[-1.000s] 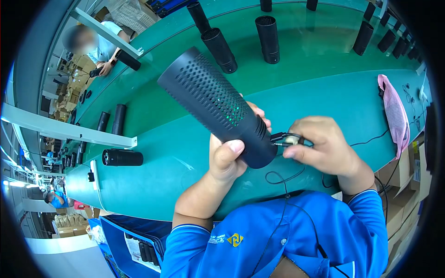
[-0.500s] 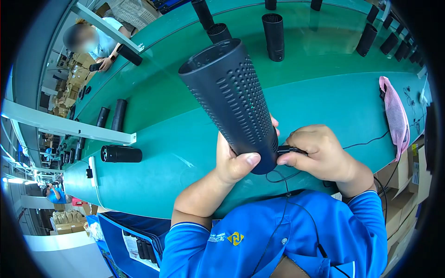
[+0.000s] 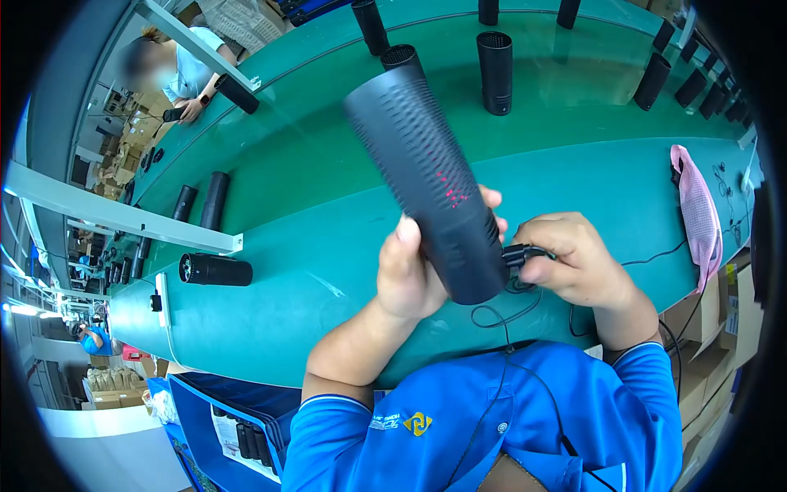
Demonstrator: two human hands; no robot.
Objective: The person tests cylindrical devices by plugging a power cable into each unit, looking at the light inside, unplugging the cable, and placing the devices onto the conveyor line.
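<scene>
My left hand (image 3: 403, 279) is wrapped around the lower part of a black perforated cylinder (image 3: 418, 156), which tilts with its upper end to the left. Red light shows through several of its holes, just above the smooth lower section. At the lower right side of the cylinder, my right hand (image 3: 578, 262) pinches a black cable plug (image 3: 516, 256). The plug touches the cylinder's side; whether it is fully seated I cannot tell. Its thin black cable (image 3: 525, 310) loops below, over the table edge.
More black cylinders stand on the green table (image 3: 328, 238), including one (image 3: 495, 74) ahead; another (image 3: 215, 270) lies at left. A pink mesh pouch (image 3: 697, 213) is at right. Across the table, a person (image 3: 193, 74) handles a black part. A blue bin (image 3: 213, 426) sits lower left.
The cylinder has turned and tipped so its open top no longer shows, and red light now appears in its holes. My left thumb has moved up along it.
</scene>
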